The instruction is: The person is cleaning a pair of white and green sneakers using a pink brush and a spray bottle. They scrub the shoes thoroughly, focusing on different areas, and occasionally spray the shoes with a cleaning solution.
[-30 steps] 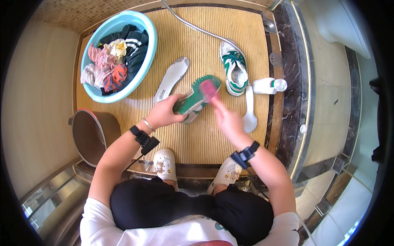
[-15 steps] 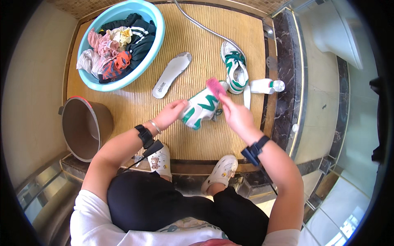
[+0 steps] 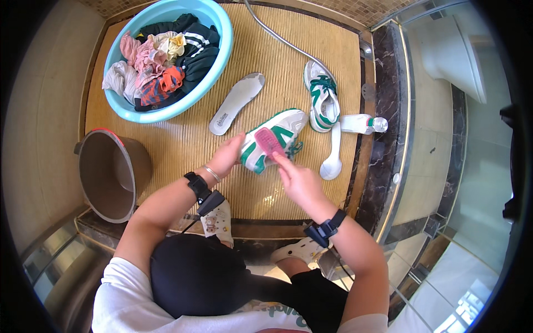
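Note:
A white, grey and green sneaker (image 3: 290,123) lies tilted on its side above the ribbed floor, its heel end toward me. My left hand (image 3: 226,156) is closed on that heel, the fingertips hidden behind it. In my right hand (image 3: 301,180) is a pink scrubbing brush (image 3: 268,141), its head lying against the shoe's side panel. A second matching sneaker (image 3: 323,100) rests farther off to the right, laces in. Between the sneaker and the blue basin lies a pale insole (image 3: 237,104).
The light blue basin (image 3: 225,53) at far left is heaped with clothes (image 3: 161,66). A brown bucket (image 3: 114,172) stands at near left. Right of the sneakers are a shower head (image 3: 331,166) with its metal hose (image 3: 277,39), a bottle (image 3: 361,124) and a dark stone curb (image 3: 388,83).
The brush has moved from the sneaker's toe end back toward its heel, with my right hand coming nearer and left. My left hand keeps its hold. The view has shifted slightly.

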The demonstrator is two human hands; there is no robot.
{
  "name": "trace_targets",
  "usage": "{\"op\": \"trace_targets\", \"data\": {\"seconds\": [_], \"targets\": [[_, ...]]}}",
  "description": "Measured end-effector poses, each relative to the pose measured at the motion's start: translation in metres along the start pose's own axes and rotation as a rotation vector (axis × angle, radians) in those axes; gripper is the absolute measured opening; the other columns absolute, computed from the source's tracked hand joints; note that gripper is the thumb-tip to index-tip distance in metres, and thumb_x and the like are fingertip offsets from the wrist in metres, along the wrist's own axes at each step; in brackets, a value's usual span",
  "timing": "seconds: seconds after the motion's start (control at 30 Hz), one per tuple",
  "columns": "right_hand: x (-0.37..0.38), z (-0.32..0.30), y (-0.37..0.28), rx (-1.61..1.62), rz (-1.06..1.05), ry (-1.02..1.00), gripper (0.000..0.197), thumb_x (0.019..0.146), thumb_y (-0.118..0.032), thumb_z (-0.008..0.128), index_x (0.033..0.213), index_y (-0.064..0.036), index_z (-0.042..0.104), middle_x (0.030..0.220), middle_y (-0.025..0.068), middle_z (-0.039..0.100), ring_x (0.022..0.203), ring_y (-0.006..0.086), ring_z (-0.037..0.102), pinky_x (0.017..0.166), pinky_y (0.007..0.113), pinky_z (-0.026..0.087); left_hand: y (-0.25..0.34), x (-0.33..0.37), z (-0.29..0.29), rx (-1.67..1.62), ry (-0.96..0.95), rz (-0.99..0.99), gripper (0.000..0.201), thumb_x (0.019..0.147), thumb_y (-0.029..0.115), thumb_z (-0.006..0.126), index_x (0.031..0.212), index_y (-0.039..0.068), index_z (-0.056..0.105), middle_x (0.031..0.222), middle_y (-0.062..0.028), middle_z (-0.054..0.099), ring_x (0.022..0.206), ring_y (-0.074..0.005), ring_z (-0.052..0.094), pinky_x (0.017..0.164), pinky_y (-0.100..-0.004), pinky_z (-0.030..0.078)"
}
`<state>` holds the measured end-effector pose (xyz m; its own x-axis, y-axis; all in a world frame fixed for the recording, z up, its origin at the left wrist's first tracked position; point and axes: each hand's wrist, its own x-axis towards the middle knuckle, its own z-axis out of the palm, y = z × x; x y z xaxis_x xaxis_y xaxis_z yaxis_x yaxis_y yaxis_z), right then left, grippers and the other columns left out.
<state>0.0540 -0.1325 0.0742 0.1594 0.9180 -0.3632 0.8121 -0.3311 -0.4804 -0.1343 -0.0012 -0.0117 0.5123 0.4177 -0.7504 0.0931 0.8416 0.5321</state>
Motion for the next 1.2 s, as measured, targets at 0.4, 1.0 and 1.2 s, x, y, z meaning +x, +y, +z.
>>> {"op": "trace_targets", "data": {"seconds": [0.4, 1.0, 1.2], "targets": [[0.029, 0.024, -0.005, 0.087, 0.013, 0.091, 0.037, 0.096, -0.027, 0.056, 0.133, -0.0298, 0.056, 0.070, 0.0185, 0.066, 0.062, 0.0371, 0.066, 0.055, 0.048, 0.052, -0.004, 0.008, -0.017, -0.069, 0.009, -0.094, 0.054, 0.103, 0.056, 0.033, 0.132, 0.015, 0.054, 0.123, -0.0034, 0.063, 0.109, -0.0184, 0.061, 0.091, -0.0428, 0.051], [0.048, 0.008, 0.030, 0.466, 0.317, 0.217, 0.045, 0.099, -0.017, 0.054, 0.144, -0.0189, 0.050, 0.063, 0.0044, 0.049, 0.054, 0.0131, 0.047, 0.054, 0.031, 0.042, 0.044, 0.025, 0.054, 0.361, 0.240, 0.279, 0.037, 0.095, 0.023, 0.061, 0.116, -0.008, 0.057, 0.102, -0.0114, 0.064, 0.087, -0.0192, 0.059, 0.075, -0.0331, 0.048], [0.040, -0.002, 0.045, 0.394, 0.256, 0.349, 0.048, 0.097, -0.018, 0.054, 0.144, -0.0165, 0.042, 0.075, 0.0160, 0.065, 0.067, 0.0359, 0.064, 0.059, 0.044, 0.049, 0.065, 0.055, 0.075, 0.331, 0.389, -0.013, 0.032, 0.097, 0.021, 0.058, 0.118, -0.004, 0.060, 0.111, -0.0088, 0.065, 0.096, -0.0168, 0.058, 0.087, -0.0324, 0.046]]}}
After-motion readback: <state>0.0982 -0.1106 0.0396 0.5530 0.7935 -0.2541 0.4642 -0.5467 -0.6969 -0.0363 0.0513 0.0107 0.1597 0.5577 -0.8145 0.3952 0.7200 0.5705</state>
